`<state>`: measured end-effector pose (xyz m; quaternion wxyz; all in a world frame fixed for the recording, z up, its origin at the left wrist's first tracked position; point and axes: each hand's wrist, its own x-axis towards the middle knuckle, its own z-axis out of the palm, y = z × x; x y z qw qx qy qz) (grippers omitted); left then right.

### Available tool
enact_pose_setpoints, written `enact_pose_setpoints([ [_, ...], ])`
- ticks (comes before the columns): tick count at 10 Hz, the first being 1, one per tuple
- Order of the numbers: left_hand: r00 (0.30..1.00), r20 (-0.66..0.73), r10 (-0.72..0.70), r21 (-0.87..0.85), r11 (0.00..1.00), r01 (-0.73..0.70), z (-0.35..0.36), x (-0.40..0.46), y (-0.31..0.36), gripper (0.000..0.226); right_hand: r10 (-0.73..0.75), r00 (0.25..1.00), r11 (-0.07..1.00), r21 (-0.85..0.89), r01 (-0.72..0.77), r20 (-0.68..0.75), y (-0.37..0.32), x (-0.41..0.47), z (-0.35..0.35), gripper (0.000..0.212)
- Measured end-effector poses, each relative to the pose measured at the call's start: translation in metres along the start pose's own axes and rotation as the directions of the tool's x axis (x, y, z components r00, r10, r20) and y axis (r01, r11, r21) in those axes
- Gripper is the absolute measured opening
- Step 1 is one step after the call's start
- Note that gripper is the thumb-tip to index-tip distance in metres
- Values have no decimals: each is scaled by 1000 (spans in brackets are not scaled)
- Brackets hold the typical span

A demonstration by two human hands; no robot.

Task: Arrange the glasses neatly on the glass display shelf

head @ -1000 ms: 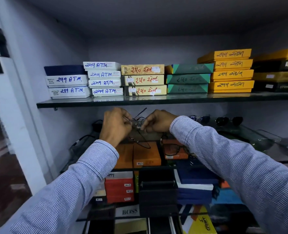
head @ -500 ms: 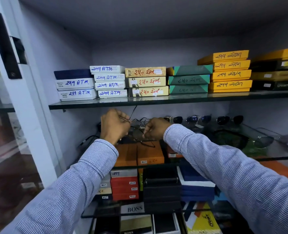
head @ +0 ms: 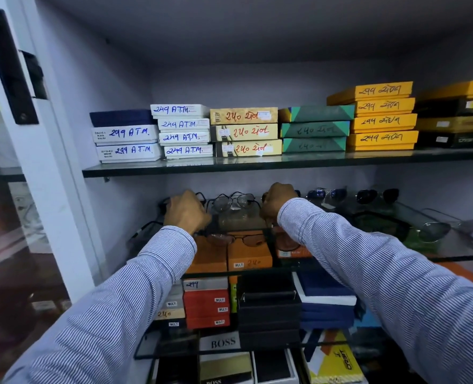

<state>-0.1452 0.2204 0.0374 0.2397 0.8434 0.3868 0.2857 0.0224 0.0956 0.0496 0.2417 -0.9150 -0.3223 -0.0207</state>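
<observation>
left hand (head: 186, 213) | right hand (head: 276, 202) | flank wire glasses (head: 233, 201) (grip hidden)

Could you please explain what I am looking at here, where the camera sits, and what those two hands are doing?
There is no machine: a person wears one wide-angle camera on the head, looking forward and down. The left hand and right hand reach onto a glass shelf, one at each side of a pair of thin-framed clear glasses standing at the back. Whether the fingers grip its temples is hidden. More sunglasses line the back to the right. The shelf above carries stacked labelled boxes, and more boxes sit below the glass.
</observation>
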Motion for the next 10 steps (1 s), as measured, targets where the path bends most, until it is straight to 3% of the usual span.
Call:
enact_pose_setpoints([
  [3,993,112,39,217,974,-62,11,1,8,31,53,999,984,-172,-52,6,7,6,4,38],
  [5,991,120,56,348,933,-95,15,8,7,46,45,997,982,-187,-33,61,5,14,6,34],
  [8,987,129,96,451,881,-145,14,5,10,49,25,990,970,-245,9,136,1,7,3,38],
  [9,986,139,97,439,886,-149,10,3,12,46,19,994,974,-226,6,108,0,4,2,40],
  [10,983,66,171,434,882,-183,2,-12,17,33,-29,999,986,-164,32,23,1,-11,-10,28],
])
